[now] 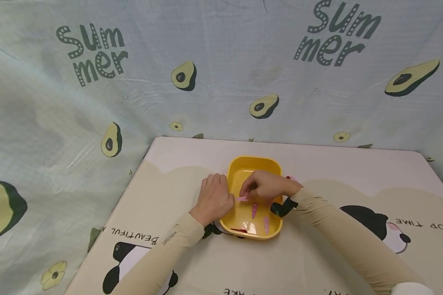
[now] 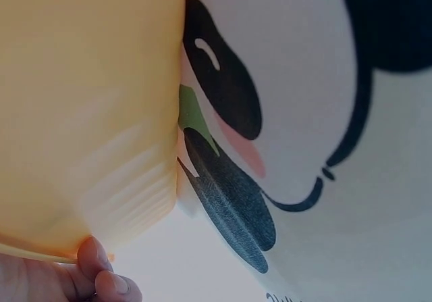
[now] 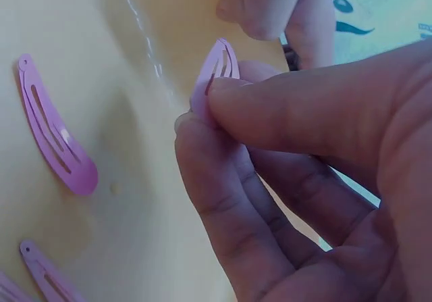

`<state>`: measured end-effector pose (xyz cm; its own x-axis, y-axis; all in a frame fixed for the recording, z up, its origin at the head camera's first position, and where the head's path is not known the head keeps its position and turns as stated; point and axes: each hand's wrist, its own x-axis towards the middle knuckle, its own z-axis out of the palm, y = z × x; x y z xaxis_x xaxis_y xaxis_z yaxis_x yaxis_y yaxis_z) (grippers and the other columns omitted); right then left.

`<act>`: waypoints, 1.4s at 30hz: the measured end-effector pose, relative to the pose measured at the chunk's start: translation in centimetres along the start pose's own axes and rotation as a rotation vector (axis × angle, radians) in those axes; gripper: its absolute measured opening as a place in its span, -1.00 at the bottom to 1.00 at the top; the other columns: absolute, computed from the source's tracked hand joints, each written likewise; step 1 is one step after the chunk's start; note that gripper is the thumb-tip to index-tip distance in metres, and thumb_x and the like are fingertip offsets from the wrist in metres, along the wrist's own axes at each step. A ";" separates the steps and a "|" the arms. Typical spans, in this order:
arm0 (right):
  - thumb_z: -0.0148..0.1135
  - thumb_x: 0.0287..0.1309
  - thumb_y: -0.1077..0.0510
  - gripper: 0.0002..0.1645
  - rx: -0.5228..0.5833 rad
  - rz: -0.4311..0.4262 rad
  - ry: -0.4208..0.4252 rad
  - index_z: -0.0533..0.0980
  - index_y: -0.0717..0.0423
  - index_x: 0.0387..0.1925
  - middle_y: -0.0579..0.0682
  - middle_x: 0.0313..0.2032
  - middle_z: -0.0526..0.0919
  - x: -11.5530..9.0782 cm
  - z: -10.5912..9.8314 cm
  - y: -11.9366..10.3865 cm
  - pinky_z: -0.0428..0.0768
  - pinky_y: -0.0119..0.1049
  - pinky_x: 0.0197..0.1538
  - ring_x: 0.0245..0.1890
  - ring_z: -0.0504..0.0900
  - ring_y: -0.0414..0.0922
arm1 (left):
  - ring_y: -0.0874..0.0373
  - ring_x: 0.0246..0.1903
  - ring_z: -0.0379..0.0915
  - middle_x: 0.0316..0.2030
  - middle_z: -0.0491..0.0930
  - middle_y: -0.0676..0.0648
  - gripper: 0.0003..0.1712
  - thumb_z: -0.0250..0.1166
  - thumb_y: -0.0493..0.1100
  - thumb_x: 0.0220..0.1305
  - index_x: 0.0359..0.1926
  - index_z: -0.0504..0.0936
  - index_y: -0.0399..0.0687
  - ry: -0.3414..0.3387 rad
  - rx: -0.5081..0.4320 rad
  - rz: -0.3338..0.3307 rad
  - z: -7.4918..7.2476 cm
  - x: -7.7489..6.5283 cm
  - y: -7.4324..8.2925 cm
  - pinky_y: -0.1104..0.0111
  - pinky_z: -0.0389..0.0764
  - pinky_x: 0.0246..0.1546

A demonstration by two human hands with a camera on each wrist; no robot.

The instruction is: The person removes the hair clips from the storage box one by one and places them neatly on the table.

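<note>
A yellow plastic tray with raised walls stands on the table. My left hand grips its left rim; in the left wrist view, fingertips curl at the edge of the wall. Over the inside of the tray, my right hand pinches a light pink snap hair clip between thumb and index finger. On the tray floor lie a brighter pink hair clip, a pale pink one and a dark red one by the near wall.
Small red and pink items lie just beyond the tray's right rim, partly hidden by my right wrist. A cloth with panda prints covers the table. Behind it and to the left hangs an avocado-patterned curtain.
</note>
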<state>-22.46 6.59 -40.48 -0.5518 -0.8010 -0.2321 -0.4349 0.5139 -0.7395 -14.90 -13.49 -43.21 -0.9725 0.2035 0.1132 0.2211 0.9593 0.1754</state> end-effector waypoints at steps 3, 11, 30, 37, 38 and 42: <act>0.28 0.30 0.25 -0.81 0.001 0.007 0.020 0.76 0.05 -0.15 -0.09 -0.25 0.80 -0.3 -0.2 0.2 0.63 -0.41 -0.14 -0.29 0.61 -0.23 | 0.00 -0.29 0.17 -0.38 0.31 -0.09 -0.77 0.11 -0.10 0.29 -0.22 0.41 -0.22 -0.005 0.000 -0.001 0.0 0.0 0.0 0.20 0.27 -0.13; 0.31 0.31 0.22 -0.83 0.045 0.003 0.091 0.76 0.06 -0.15 -0.03 -0.23 0.81 -1.5 -0.9 0.6 0.68 -0.34 -0.17 -0.31 0.66 -0.18 | -0.01 -0.33 0.17 -0.39 0.33 -0.11 -0.76 0.11 -0.11 0.26 -0.24 0.42 -0.23 0.024 0.012 0.009 -0.1 -0.2 0.1 0.19 0.30 -0.16; 0.36 0.30 0.17 -0.79 0.156 -0.004 0.328 0.76 0.11 -0.09 0.09 -0.12 0.83 -4.6 -2.4 3.0 0.67 -0.41 -0.12 -0.20 0.72 -0.03 | 0.01 -0.32 0.15 -0.40 0.30 -0.10 -0.77 0.07 -0.11 0.26 -0.23 0.40 -0.23 0.004 0.002 -0.001 0.0 0.0 0.2 0.20 0.27 -0.15; 0.33 0.31 0.12 -0.78 0.170 0.089 0.391 0.74 0.04 -0.06 0.17 -0.21 0.76 -5.9 -2.9 3.1 0.53 -0.35 -0.48 -0.31 0.64 0.11 | 0.01 -0.34 0.15 -0.41 0.28 -0.09 -0.78 0.08 -0.12 0.26 -0.25 0.40 -0.23 0.029 -0.002 0.006 -0.1 -0.1 0.2 0.22 0.24 -0.18; 0.34 0.31 0.09 -0.78 0.168 0.101 0.398 0.75 0.02 -0.06 0.16 -0.22 0.75 -6.0 -2.9 3.2 0.49 -0.34 -0.52 -0.32 0.61 0.14 | 0.01 -0.34 0.15 -0.41 0.28 -0.09 -0.78 0.08 -0.12 0.26 -0.25 0.40 -0.23 0.032 -0.001 0.007 -0.2 -0.1 0.2 0.22 0.25 -0.17; 0.36 0.31 0.03 -0.76 0.182 0.109 0.421 0.75 0.00 -0.06 0.17 -0.19 0.75 -6.6 -3.0 3.5 0.53 -0.27 -0.49 -0.29 0.59 0.26 | 0.00 -0.34 0.16 -0.42 0.29 -0.10 -0.79 0.09 -0.14 0.27 -0.26 0.41 -0.24 0.044 -0.003 0.009 -0.2 -0.2 0.3 0.20 0.27 -0.16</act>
<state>-22.52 14.56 -39.59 -0.8444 -0.5316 -0.0656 -0.2472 0.4953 -0.8328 -14.64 -13.31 -42.96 -0.9663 0.2036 0.1574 0.2304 0.9569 0.1768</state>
